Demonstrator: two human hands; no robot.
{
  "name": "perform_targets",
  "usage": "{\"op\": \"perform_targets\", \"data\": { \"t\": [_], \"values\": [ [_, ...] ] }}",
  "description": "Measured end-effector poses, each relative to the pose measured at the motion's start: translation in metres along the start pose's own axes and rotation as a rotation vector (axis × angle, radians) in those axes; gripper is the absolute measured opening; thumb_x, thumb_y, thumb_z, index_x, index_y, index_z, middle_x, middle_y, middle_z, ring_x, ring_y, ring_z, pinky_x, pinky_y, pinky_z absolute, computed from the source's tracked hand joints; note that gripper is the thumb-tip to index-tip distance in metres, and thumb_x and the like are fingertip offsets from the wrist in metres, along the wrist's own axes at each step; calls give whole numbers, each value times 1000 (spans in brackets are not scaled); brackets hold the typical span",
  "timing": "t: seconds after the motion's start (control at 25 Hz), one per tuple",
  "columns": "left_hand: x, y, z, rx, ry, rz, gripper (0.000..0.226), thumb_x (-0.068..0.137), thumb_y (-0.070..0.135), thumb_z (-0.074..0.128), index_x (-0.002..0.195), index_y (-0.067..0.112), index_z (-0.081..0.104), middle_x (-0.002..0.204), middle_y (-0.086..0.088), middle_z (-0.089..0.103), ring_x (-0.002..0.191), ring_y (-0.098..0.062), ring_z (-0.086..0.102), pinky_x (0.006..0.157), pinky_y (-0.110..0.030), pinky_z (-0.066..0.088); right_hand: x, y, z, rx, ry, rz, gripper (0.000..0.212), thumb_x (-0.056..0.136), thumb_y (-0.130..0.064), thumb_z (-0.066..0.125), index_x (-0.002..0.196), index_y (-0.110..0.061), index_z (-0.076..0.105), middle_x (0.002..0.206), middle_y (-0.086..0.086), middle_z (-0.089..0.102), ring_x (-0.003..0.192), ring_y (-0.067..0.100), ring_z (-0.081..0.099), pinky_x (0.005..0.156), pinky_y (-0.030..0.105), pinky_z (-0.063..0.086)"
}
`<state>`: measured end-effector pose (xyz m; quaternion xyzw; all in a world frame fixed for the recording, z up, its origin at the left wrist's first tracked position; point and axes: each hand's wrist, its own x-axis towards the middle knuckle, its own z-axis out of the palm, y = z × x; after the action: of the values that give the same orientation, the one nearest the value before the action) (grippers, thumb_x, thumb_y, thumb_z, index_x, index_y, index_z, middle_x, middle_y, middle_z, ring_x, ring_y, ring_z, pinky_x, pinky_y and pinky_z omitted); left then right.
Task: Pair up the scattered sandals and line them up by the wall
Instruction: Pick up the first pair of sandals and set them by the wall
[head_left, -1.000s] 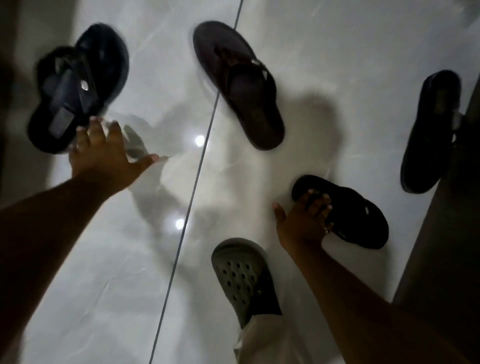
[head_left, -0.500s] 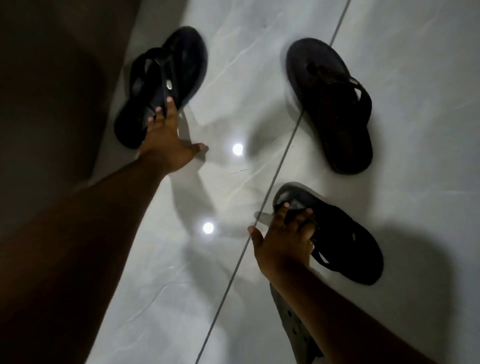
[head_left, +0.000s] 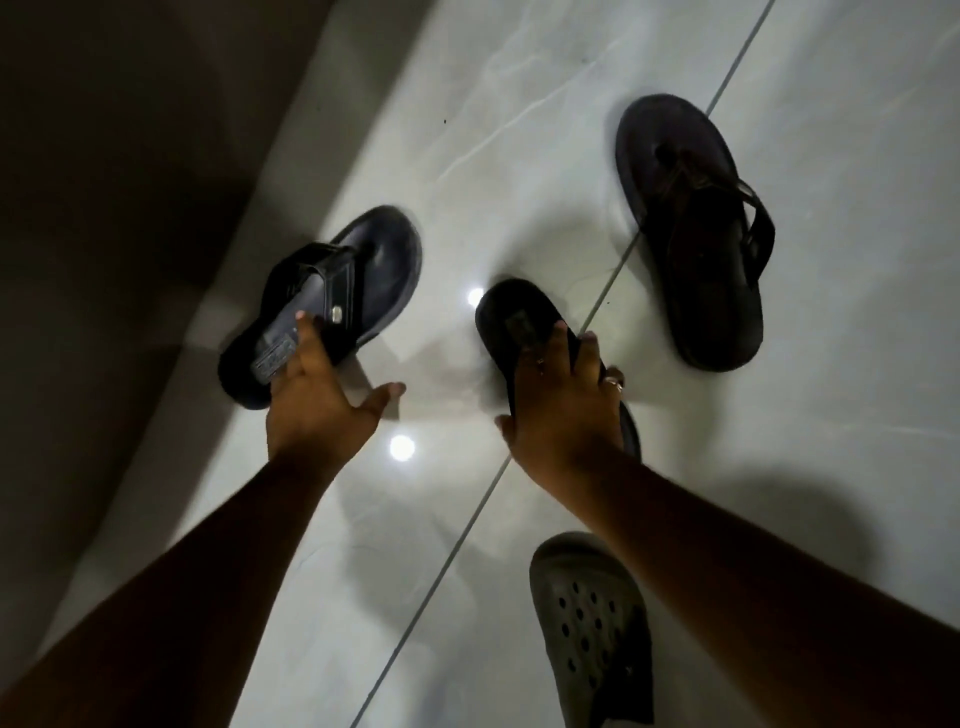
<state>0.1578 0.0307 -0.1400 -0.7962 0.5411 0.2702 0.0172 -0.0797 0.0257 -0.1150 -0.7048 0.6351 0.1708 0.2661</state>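
A black strapped sandal (head_left: 337, 291) lies on the pale tiled floor close to the dark wall (head_left: 104, 234) at the left. My left hand (head_left: 317, 400) rests its fingertips on this sandal's heel end, thumb spread apart. A second black sandal (head_left: 514, 322) lies to the right of it. My right hand (head_left: 566, 410) lies spread over its rear half and hides that part; a ring shows on one finger. A dark brown flip-flop (head_left: 696, 234) lies further right, untouched.
A grey perforated clog (head_left: 592, 618) on my foot stands at the bottom right. A tile joint (head_left: 441, 561) runs diagonally across the glossy floor, which carries two bright light reflections. The wall base runs along the left.
My right hand has slid the second black sandal left, close to the first one. My left hand has moved further onto the first sandal's heel. The view has shifted toward the wall.
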Motion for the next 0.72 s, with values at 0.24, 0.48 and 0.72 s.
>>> {"op": "perform_targets", "data": {
  "t": [0.24, 0.48, 0.72],
  "values": [
    [-41, -41, 6, 99, 28, -58, 50, 85, 30, 62, 128, 4, 54, 133, -30, 45, 114, -52, 48, 94, -55, 44, -11, 19, 17, -61, -48, -43, 83, 87, -61, 45, 150, -16, 15, 160, 22, 0, 143, 53, -3, 104, 67, 33],
    [-99, -86, 3, 216, -278, 136, 42, 81, 32, 66, 121, 18, 63, 149, -14, 34, 100, -43, 61, 85, -45, 53, 16, -23, 12, -16, -83, -240, 74, 85, -61, 50, 144, -19, 33, 162, 14, -5, 146, 42, -13, 108, 66, 25],
    [-108, -90, 17, 110, -280, 136, 46, 75, 44, 72, 111, 16, 72, 154, -24, 19, 136, -48, 31, 113, -46, 31, 17, -66, 24, 102, -214, -469, 58, 92, -37, 55, 141, -7, 41, 161, 16, -8, 147, 36, -15, 117, 54, 19]
  ]
}}
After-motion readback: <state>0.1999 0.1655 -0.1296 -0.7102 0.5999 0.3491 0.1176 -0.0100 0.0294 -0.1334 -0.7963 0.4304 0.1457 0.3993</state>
